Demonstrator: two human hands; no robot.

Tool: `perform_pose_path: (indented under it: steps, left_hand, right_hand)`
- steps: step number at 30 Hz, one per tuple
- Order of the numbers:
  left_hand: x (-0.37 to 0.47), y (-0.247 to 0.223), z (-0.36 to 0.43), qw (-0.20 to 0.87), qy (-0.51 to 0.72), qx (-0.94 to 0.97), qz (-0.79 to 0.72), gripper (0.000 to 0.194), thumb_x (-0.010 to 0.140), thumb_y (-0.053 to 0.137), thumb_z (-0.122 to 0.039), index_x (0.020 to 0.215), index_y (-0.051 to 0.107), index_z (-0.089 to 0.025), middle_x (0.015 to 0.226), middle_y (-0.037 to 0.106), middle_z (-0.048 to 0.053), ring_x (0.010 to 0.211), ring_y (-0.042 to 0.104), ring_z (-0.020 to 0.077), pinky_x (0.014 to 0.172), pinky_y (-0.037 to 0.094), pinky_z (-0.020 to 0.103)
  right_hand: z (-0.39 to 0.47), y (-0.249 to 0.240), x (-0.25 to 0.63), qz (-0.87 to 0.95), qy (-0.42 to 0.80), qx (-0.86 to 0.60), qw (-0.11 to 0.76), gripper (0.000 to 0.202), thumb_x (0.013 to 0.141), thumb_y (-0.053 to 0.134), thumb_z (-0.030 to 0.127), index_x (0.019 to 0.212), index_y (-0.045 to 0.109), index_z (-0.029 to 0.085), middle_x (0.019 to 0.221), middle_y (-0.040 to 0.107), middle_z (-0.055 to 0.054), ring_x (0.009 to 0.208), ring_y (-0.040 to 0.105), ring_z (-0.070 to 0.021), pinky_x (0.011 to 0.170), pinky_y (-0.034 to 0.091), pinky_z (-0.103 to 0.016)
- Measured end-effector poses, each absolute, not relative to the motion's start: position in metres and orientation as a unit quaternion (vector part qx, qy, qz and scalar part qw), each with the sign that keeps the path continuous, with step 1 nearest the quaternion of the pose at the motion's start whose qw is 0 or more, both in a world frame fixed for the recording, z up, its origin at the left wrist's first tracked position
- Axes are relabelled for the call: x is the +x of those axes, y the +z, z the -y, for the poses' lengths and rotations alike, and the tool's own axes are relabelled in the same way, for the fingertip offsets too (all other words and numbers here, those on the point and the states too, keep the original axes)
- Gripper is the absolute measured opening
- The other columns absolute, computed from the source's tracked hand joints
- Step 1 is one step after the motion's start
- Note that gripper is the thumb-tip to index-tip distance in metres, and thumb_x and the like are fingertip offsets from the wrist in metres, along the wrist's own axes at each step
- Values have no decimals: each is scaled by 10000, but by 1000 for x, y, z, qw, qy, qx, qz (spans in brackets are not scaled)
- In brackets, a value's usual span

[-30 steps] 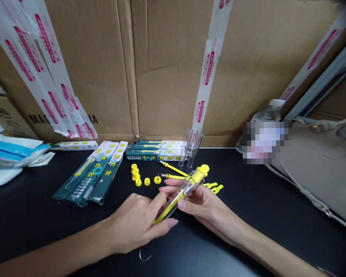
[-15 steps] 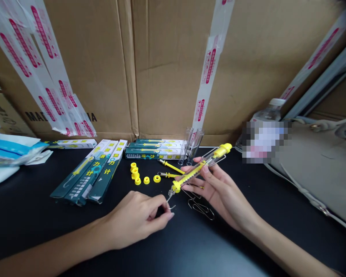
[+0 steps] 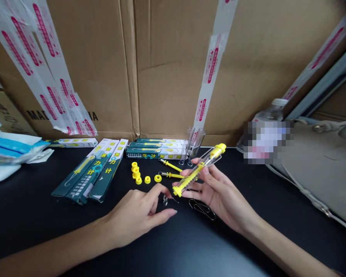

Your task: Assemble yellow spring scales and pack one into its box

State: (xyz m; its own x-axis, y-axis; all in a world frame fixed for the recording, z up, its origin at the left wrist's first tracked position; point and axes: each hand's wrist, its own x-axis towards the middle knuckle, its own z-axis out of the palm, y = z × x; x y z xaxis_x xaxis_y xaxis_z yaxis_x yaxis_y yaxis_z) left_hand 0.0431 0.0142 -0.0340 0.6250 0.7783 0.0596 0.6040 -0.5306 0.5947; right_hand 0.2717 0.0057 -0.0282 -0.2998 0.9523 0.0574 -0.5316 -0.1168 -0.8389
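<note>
My right hand [image 3: 216,188] holds a clear tube with yellow ends and a yellow inner rod [image 3: 200,169], tilted up to the right. Just left of its lower end, my left hand [image 3: 145,209] has thumb and forefinger apart. A small metal hook [image 3: 165,200] shows in the gap between those fingers; whether they touch it is unclear. Below my right hand lie several bent wire hooks [image 3: 203,209]. Beyond the hands are yellow rods with metal tips [image 3: 170,165] and several small yellow caps [image 3: 136,173].
Green and white printed boxes [image 3: 103,173] lie left of centre, more [image 3: 155,150] at the back. Two clear tubes [image 3: 196,146] stand behind my right hand. A bottle [image 3: 271,113] and a beige bag [image 3: 320,165] are at right, a plastic packet [image 3: 14,146] at left.
My left thumb and forefinger have spread apart. The metal hook has come away from the tube's lower end and is now beside my left fingers. The tube has shifted slightly.
</note>
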Motion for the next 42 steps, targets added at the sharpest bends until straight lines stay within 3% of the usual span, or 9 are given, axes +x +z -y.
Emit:
perform_pose_path:
  steps: [8, 12, 15, 22, 33, 42]
  left_hand:
    - [41, -39, -15, 282, 217, 838, -414, 382, 931, 642, -370, 1272, 570, -216, 568, 507, -121, 454, 449, 94, 483, 310, 195]
    - [40, -38, -18, 305, 232, 841, -381, 176, 959, 602, -359, 999, 708, -225, 547, 476, -103, 470, 416, 80, 488, 302, 185]
    - [40, -38, -19, 327, 223, 846, -357, 224, 972, 571, -325, 848, 718, -209, 525, 453, -96, 466, 398, 73, 478, 287, 182]
    - [39, -35, -17, 331, 206, 851, -353, 223, 995, 489, -303, 834, 605, -201, 566, 453, -93, 487, 405, 76, 489, 286, 185]
    - [40, -39, -16, 216, 215, 914, -269, 249, 995, 440, -174, 752, 411, -220, 623, 394, -83, 506, 394, 90, 525, 268, 235]
    - [40, -34, -13, 223, 193, 901, -319, 150, 1002, 423, -218, 878, 507, -220, 603, 507, -83, 479, 485, 99, 507, 330, 218]
  right_hand:
    - [-6, -27, 269, 371, 726, -258, 517, 257, 974, 631, 388, 1189, 573, 260, 1087, 750, -44, 1038, 735, -298, 939, 566, -489]
    - [-6, -29, 268, 369, 733, -249, 515, 237, 970, 643, 377, 1167, 586, 259, 1075, 750, -40, 1050, 730, -294, 937, 561, -487]
    - [-7, -32, 269, 374, 727, -246, 521, 217, 967, 651, 363, 1150, 594, 262, 1059, 755, -31, 1031, 736, -274, 933, 558, -472]
    - [-12, -35, 274, 382, 697, -277, 540, 265, 949, 674, 390, 1162, 597, 253, 1030, 763, -35, 961, 744, -229, 898, 561, -400]
    - [-12, -33, 270, 383, 697, -297, 529, 350, 907, 720, 421, 1177, 600, 234, 989, 758, -35, 910, 750, -233, 870, 565, -394]
    - [-9, -27, 272, 367, 712, -282, 528, 297, 979, 620, 406, 1253, 550, 315, 1046, 741, -26, 1023, 725, -260, 935, 539, -488]
